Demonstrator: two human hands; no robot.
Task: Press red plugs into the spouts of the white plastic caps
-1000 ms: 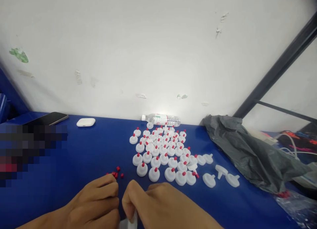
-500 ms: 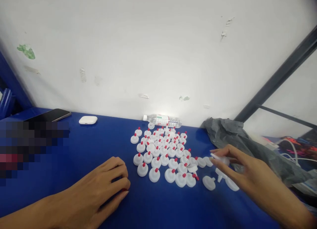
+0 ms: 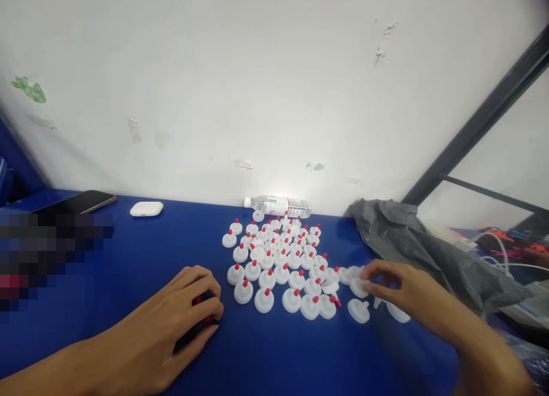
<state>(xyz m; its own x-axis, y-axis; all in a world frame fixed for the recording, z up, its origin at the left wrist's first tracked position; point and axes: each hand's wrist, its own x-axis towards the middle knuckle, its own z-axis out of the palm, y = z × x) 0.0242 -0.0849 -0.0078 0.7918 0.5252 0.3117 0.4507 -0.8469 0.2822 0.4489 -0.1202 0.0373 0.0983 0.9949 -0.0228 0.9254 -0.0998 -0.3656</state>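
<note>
My left hand rests on the blue table with its fingers curled; small red tip caps show between them. On the right, the thumb and index finger of my right hand pinch the spout of a white nozzle lid, which stands base-down on the table. Between the hands spread many round white nozzle lids, most with a red tip, such as this capped lid. Near my right hand lie uncapped lids, among them one tilted lid and another partly hidden lid.
Along the wall lies a clear plastic bottle. A white earbud case and a dark phone are at the back left. A grey plastic bag and white cables occupy the right side.
My right hand has lowered the white lid from above the table onto it, beside the other lids. Red caps now show under my left fingers. The view has shifted slightly.
</note>
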